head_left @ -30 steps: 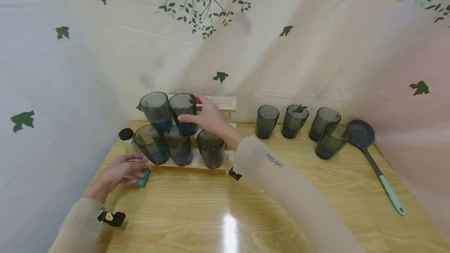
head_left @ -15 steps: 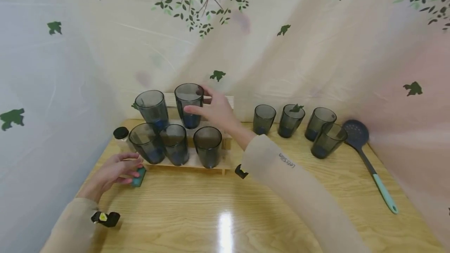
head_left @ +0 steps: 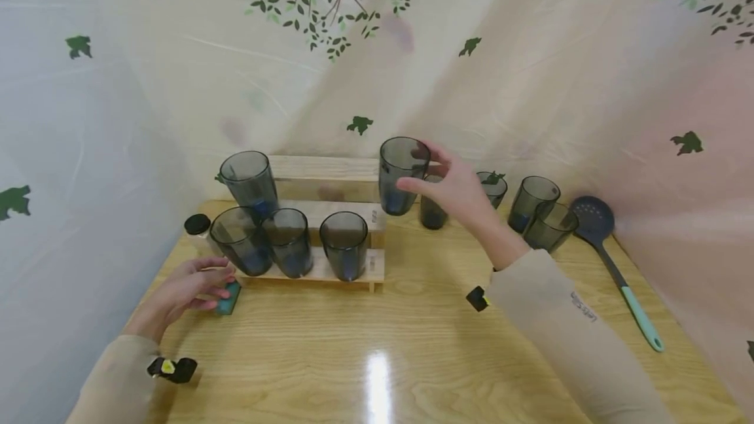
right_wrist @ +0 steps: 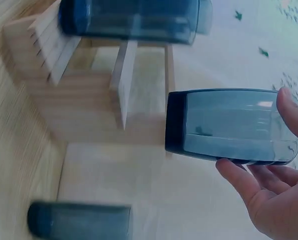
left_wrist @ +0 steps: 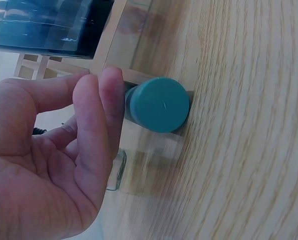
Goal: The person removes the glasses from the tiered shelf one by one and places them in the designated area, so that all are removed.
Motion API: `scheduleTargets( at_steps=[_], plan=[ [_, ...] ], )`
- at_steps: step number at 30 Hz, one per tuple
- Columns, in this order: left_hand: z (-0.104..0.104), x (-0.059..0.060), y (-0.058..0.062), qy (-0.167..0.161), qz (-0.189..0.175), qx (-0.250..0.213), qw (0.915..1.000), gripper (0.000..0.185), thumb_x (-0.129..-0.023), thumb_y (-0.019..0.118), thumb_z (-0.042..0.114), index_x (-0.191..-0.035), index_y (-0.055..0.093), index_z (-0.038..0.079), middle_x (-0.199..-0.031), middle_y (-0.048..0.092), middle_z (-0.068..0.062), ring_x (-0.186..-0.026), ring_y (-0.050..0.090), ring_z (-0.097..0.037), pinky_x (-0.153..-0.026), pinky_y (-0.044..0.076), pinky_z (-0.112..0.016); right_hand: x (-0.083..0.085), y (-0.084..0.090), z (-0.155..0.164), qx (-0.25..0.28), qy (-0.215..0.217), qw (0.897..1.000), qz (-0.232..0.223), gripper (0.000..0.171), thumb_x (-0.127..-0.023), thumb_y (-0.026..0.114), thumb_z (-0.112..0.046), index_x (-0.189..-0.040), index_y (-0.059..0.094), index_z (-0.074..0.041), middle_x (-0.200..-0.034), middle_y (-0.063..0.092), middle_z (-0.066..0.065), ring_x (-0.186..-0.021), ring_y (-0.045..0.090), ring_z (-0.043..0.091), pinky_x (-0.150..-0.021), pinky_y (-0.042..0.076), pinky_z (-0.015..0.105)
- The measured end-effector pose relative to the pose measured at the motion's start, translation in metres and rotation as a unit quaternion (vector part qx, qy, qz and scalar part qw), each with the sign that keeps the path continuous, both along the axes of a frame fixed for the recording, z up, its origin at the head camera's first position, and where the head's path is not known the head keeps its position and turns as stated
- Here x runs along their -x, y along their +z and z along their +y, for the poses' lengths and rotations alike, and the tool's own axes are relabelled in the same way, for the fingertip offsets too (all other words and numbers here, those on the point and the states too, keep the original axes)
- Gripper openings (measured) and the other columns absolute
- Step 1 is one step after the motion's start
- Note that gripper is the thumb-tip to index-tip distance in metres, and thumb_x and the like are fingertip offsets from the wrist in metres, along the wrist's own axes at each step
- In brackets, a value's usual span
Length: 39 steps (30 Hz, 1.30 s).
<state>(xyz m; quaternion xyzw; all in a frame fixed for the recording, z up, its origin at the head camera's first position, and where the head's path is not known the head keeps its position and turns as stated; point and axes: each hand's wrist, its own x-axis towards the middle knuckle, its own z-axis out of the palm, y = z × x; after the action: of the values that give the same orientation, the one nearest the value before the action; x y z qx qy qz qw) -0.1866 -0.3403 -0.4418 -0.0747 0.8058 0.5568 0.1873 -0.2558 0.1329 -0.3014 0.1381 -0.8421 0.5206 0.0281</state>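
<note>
My right hand (head_left: 458,190) curls around a smoky grey translucent plastic tumbler (head_left: 400,174), holding it upright and empty in the air just right of the stepped pale wooden rack (head_left: 330,192). My left hand (head_left: 191,288) rests relaxed on the glossy wood-grain worktop (head_left: 377,339), fingertips touching a round teal cap (left_wrist: 158,104).

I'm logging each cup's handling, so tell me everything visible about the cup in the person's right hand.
The smoky grey translucent tumbler is tapered, with an open rim and a darker, bluish base. It looks like plastic or glass and seems empty. The right hand grips its side, holding it upright in the air, right of the wooden stepped rack, touching nothing else.
</note>
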Motion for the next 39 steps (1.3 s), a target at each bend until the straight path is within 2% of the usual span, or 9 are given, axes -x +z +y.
scheduleTargets(
  at_steps=[6,10,14,18,21,25,30,39],
  plan=[
    [0.001,-0.001,0.000,-0.001,0.000,0.001,1.0000,0.075,-0.092,0.060,0.044,-0.142,0.028,-0.002,-0.121,0.059,-0.012,-0.087,0.065,-0.022,-0.065,0.056,-0.034,-0.011,-0.016,0.061,0.004,-0.057,0.998,0.006,0.084,-0.071,0.078,-0.053,-0.143,0.037,-0.038,-0.136,0.050,-0.009,-0.119,0.050,0.014,-0.094,0.044,0.047],
    [0.000,0.000,0.000,0.002,0.002,0.007,1.0000,0.074,-0.092,0.060,0.044,-0.141,0.030,-0.002,-0.120,0.060,-0.012,-0.087,0.065,-0.022,-0.066,0.056,-0.035,-0.019,-0.029,0.092,-0.024,-0.117,0.993,-0.013,0.088,-0.070,0.075,-0.058,-0.145,0.032,-0.041,-0.140,0.047,-0.005,-0.121,0.049,0.018,-0.091,0.046,0.047],
    [-0.001,-0.001,0.002,0.002,0.002,0.007,1.0000,0.074,-0.092,0.061,0.044,-0.141,0.030,-0.002,-0.119,0.060,-0.012,-0.087,0.065,-0.022,-0.067,0.056,-0.035,-0.024,-0.049,0.117,-0.052,-0.153,0.987,-0.020,0.094,-0.071,0.074,-0.059,-0.149,0.027,-0.034,-0.141,0.045,0.006,-0.123,0.046,0.027,-0.091,0.043,0.052],
    [0.000,-0.002,0.003,0.002,0.001,0.005,1.0000,0.074,-0.092,0.060,0.043,-0.141,0.029,-0.003,-0.119,0.060,-0.012,-0.087,0.065,-0.022,-0.066,0.056,-0.034,-0.024,-0.079,0.134,-0.068,-0.159,0.985,-0.023,0.098,-0.073,0.074,-0.059,-0.151,0.024,-0.029,-0.139,0.045,0.016,-0.124,0.045,0.033,-0.091,0.043,0.055],
    [0.000,-0.003,0.003,0.004,-0.001,0.006,1.0000,0.074,-0.092,0.060,0.044,-0.141,0.030,-0.002,-0.120,0.060,-0.012,-0.087,0.065,-0.021,-0.067,0.056,-0.034,-0.022,-0.103,0.140,-0.083,-0.155,0.984,-0.025,0.099,-0.072,0.073,-0.059,-0.152,0.023,-0.027,-0.138,0.046,0.018,-0.123,0.046,0.034,-0.088,0.046,0.053],
    [0.002,-0.003,0.001,0.003,0.000,0.005,1.0000,0.074,-0.092,0.060,0.044,-0.142,0.030,-0.002,-0.120,0.060,-0.012,-0.087,0.065,-0.022,-0.067,0.056,-0.034,-0.021,-0.124,0.145,-0.101,-0.159,0.982,-0.023,0.100,-0.073,0.073,-0.060,-0.152,0.023,-0.023,-0.140,0.044,0.021,-0.123,0.047,0.036,-0.088,0.046,0.054],
    [0.002,-0.002,-0.001,0.004,-0.002,0.002,1.0000,0.075,-0.092,0.061,0.044,-0.142,0.030,-0.002,-0.120,0.060,-0.012,-0.087,0.065,-0.022,-0.067,0.056,-0.035,-0.020,-0.134,0.146,-0.100,-0.170,0.980,-0.009,0.097,-0.075,0.071,-0.060,-0.151,0.025,-0.021,-0.139,0.044,0.022,-0.121,0.049,0.037,-0.089,0.044,0.057],
    [0.002,-0.003,-0.001,0.008,-0.004,0.000,1.0000,0.076,-0.092,0.061,0.045,-0.142,0.029,-0.002,-0.119,0.060,-0.012,-0.086,0.065,-0.021,-0.066,0.056,-0.034,-0.009,-0.145,0.147,-0.081,-0.159,0.984,-0.006,0.097,-0.077,0.071,-0.056,-0.152,0.021,-0.019,-0.145,0.040,0.015,-0.126,0.045,0.034,-0.093,0.043,0.054]
  ],
)
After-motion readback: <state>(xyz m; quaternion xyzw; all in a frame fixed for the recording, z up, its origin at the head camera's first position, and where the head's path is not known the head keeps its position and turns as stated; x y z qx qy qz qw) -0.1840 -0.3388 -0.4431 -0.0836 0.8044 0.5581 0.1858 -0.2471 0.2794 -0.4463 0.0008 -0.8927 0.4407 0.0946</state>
